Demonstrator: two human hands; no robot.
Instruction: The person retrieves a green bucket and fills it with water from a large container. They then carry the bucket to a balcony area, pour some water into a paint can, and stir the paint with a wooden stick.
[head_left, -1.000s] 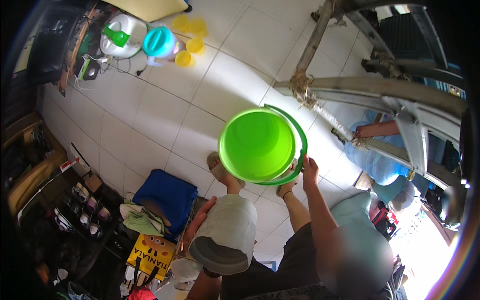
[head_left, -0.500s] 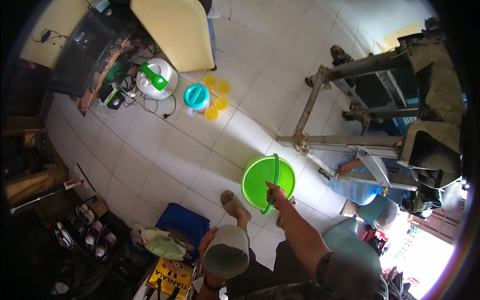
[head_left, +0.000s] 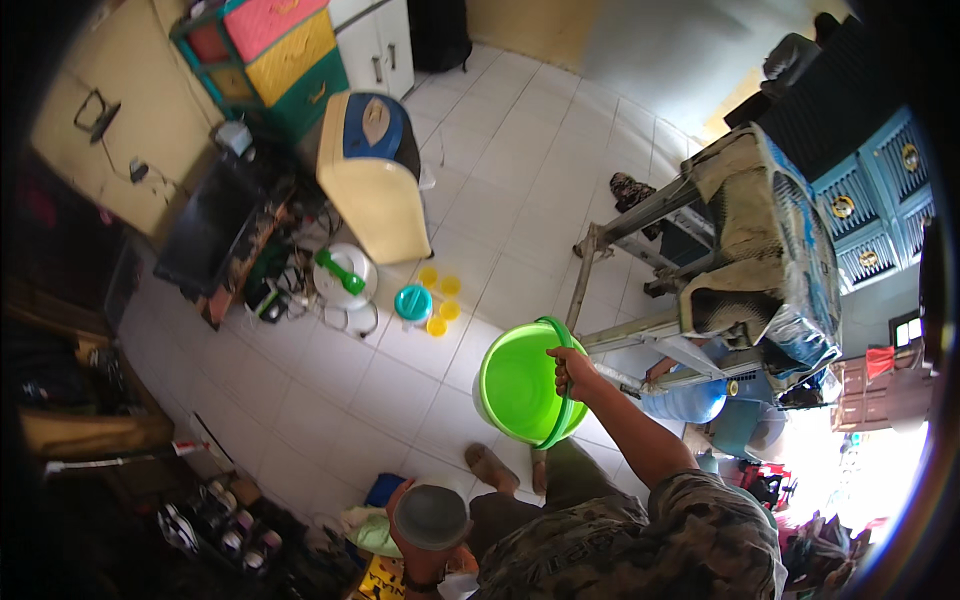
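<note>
My right hand (head_left: pixel 577 374) is closed around the dark green handle of a light green plastic bucket (head_left: pixel 515 385). The bucket looks empty inside and hangs tilted in front of my legs, beyond my feet (head_left: pixel 492 468). At my left side, low in the picture, my left hand (head_left: pixel 412 552) wraps around a grey, round-mouthed tub (head_left: pixel 430 516). Its rim faces up toward me, and part of my fingers is hidden behind it.
A teal-lidded jug (head_left: pixel 413 301) and several yellow cups (head_left: pixel 450 285) stand on the tiled floor (head_left: pixel 390 410). A white rice cooker-like pot (head_left: pixel 342 275) sits among cables. At right are a metal-framed rack (head_left: pixel 640 330), a blue water bottle (head_left: pixel 690 402) and another person's arm (head_left: pixel 662 368).
My view has tilted upward, so drawers and a cabinet show at the back. The bucket has come up a little with my right hand; the tub now sits lower in view.
</note>
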